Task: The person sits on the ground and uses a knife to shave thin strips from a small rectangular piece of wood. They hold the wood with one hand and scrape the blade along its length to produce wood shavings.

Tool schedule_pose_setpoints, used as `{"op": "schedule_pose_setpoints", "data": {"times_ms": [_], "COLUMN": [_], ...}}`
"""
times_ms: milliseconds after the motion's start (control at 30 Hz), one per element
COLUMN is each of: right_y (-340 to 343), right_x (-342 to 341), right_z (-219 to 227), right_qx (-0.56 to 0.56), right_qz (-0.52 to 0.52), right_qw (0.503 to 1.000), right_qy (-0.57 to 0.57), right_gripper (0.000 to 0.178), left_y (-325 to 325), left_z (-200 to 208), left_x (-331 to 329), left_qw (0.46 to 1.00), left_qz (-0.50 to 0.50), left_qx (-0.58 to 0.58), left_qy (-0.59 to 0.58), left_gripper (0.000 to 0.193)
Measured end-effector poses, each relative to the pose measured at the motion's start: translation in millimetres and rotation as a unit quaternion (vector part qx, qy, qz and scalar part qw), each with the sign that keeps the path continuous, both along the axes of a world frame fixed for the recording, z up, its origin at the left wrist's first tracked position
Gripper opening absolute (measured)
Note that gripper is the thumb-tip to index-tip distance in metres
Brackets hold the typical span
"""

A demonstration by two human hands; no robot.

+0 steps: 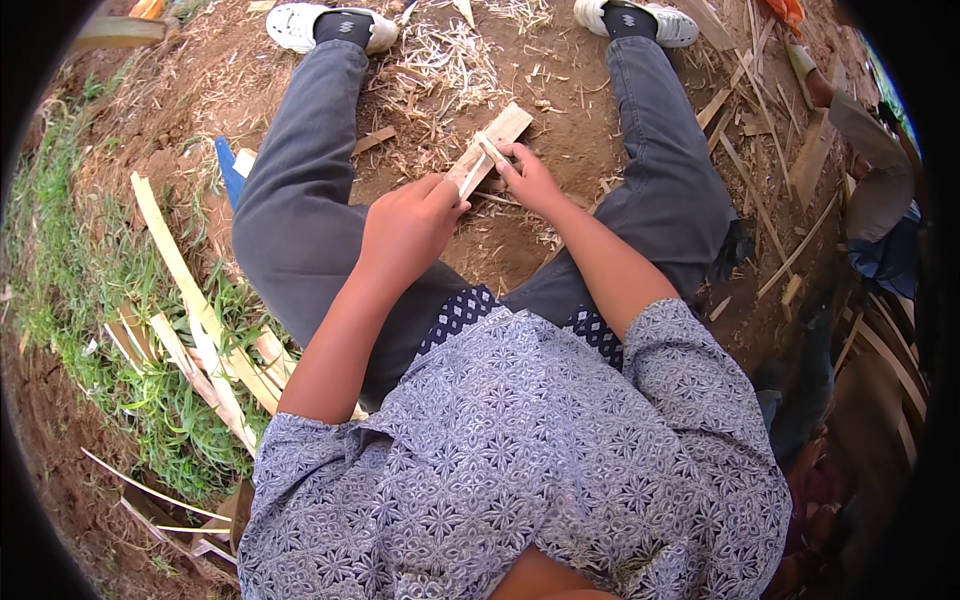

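Between my knees, a flat wooden board [511,122] lies slanting over the soil, its near part covered by my hands. My left hand [408,225] is closed at the board's near end, back of the hand up. From its fingers a thin pale piece [473,178] points away; whether it is a blade or a sliver cannot be told. My right hand [530,182] pinches a short, narrow strip of pale wood [490,149] that lies across the board. The tips of the two pieces are close together.
Curled pale shavings [445,60] litter the ground between my shoes. Long split wood strips [190,270] lie on grass at my left, beside a blue object [228,170]. More sticks [765,215] are scattered at right, where another person [875,170] sits nearby.
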State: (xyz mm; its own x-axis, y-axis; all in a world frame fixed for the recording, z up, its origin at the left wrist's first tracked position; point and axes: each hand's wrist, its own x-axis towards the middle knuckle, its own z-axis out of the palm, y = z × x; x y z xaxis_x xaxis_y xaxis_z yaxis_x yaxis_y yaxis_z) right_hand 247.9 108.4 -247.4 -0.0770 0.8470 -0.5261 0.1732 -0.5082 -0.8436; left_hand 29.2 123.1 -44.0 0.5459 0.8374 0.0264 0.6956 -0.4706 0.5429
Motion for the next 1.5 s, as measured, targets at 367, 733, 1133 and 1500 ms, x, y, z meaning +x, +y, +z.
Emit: {"op": "schedule_pose_setpoints", "data": {"times_ms": [367, 733, 1133, 1500], "right_y": [8, 9, -16, -11], "right_x": [-24, -40, -42, -31], "right_z": [39, 114, 60, 51], "right_qx": [0.003, -0.015, 0.152, 0.11], "right_qz": [-0.02, 0.003, -0.045, -0.067], "right_qw": [0.999, 1.0, 0.987, 0.991], "right_qy": [-0.036, 0.008, 0.013, -0.026], "right_gripper": [0.032, 0.034, 0.033, 0.031], "left_y": [36, 39, 15, 0], "left_z": [-2, -1, -8, -9], "left_x": [-7, -2, 10, 10], "left_qw": [0.994, 0.991, 0.995, 0.993], "left_qz": [0.073, 0.13, 0.084, 0.109], "left_qx": [-0.072, -0.037, -0.005, -0.023], "left_qy": [-0.024, -0.011, -0.059, -0.035], "left_gripper": [0.021, 0.026, 0.023, 0.02]}}
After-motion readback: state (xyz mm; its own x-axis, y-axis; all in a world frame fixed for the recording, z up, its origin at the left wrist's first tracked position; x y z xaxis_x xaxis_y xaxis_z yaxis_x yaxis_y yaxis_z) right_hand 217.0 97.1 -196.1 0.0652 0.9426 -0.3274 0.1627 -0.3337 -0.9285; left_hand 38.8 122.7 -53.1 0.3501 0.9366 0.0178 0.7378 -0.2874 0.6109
